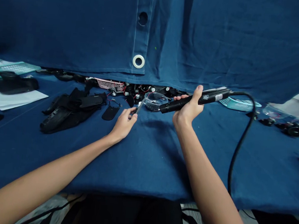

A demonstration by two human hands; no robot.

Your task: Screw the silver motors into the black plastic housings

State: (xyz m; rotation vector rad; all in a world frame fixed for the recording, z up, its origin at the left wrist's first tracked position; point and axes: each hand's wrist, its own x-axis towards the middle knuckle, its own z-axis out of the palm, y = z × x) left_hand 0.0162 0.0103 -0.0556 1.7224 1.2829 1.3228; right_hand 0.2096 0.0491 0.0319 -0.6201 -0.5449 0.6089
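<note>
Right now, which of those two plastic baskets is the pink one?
The pink perforated plastic basket, just left of the clear plastic bowl. The other, a teal perforated plastic basket, lies further right.

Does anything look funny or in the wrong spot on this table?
Yes. The big blue cloth sheet hangs so low that its bottom edge droops over the pink plastic basket and the jumble of wired parts at the back of the table. They look squashed underneath and are partly hidden.

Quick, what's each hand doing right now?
Left hand: closed, holding a slim metal tool.
Right hand: closed, holding a corded black hair straightener.
</note>
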